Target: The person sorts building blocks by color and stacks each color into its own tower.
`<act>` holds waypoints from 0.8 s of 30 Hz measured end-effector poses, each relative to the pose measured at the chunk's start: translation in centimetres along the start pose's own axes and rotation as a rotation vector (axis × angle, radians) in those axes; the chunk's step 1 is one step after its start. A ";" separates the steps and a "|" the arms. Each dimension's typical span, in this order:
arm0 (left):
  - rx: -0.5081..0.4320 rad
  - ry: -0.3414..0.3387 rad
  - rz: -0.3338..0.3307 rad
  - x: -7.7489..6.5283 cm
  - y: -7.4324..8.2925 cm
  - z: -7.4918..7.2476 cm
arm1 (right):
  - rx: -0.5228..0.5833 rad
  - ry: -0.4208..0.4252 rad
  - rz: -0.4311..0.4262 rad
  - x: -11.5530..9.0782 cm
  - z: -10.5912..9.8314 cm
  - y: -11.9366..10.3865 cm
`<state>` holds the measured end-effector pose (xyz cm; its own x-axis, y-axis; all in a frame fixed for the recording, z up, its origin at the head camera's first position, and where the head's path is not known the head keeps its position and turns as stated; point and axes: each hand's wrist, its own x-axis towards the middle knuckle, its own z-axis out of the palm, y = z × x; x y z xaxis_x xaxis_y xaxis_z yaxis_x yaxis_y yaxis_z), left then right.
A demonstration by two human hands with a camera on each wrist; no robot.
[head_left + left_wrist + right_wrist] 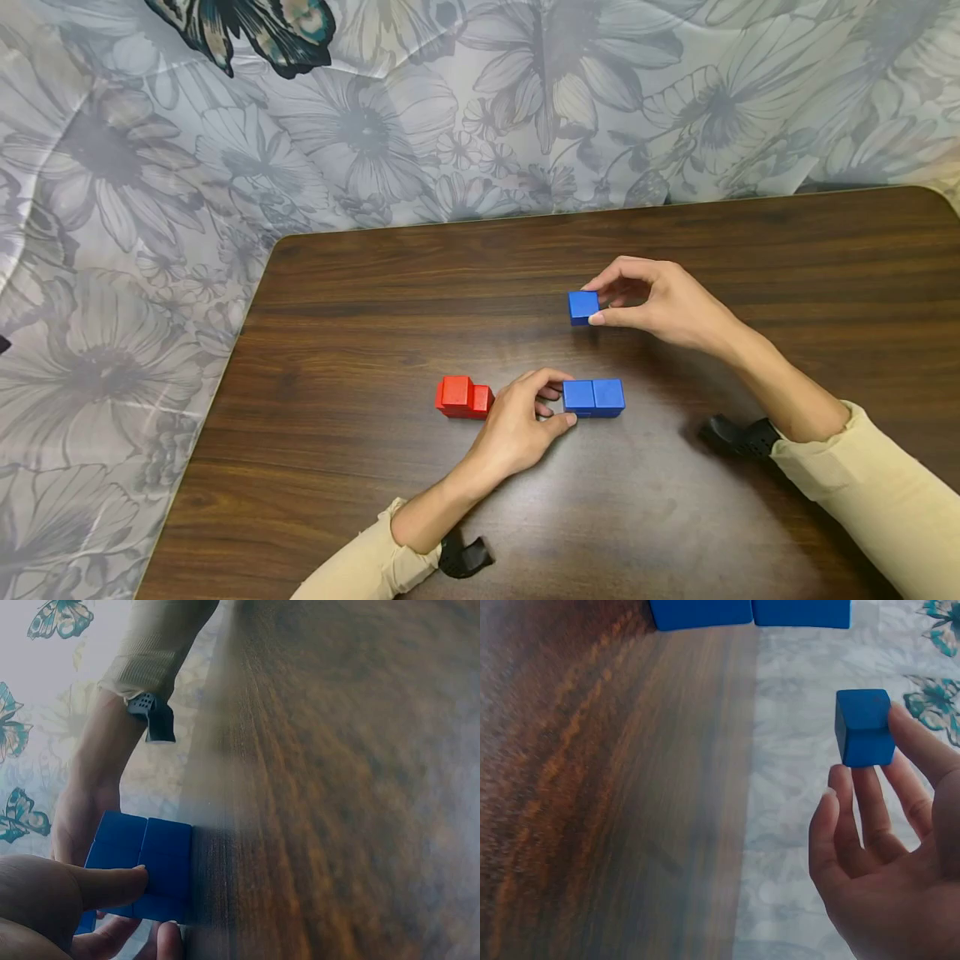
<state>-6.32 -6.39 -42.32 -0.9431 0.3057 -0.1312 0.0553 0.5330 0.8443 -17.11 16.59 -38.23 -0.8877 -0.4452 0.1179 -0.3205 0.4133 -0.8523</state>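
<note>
In the head view my left hand point(517, 421) grips the near and far sides of a group of blue blocks point(593, 397) standing on the table. The left wrist view shows these blue blocks point(169, 859) stacked two high and side by side, with the thumb pressed on their face. Farther back, my right hand point(667, 304) pinches a single blue cube point(583, 307) between thumb and fingers. The right wrist view shows this cube point(865, 729) held clear of the table. Left of my left hand sits a stepped group of red blocks point(461, 397).
The dark wooden table point(337, 333) has its back edge beyond the right hand. A floral cloth point(360, 125) with butterflies hangs behind and to the left. Each wrist wears a black strap point(738, 436) at a cream sleeve's cuff.
</note>
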 end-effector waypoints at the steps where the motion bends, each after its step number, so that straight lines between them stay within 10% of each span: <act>1: 0.001 0.001 -0.001 0.0 0.0 0.0 | -0.001 0.001 -0.004 -0.1 0.0 -0.1; 24: -0.010 0.015 0.006 0.0 -0.1 0.2 | -0.024 0.011 -0.070 -4.4 -0.1 -0.7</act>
<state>-6.30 -6.29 -42.51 -0.9475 0.2969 -0.1183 0.0579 0.5236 0.8500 -13.01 18.29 -38.07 -0.8662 -0.4650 0.1828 -0.3899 0.4002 -0.8294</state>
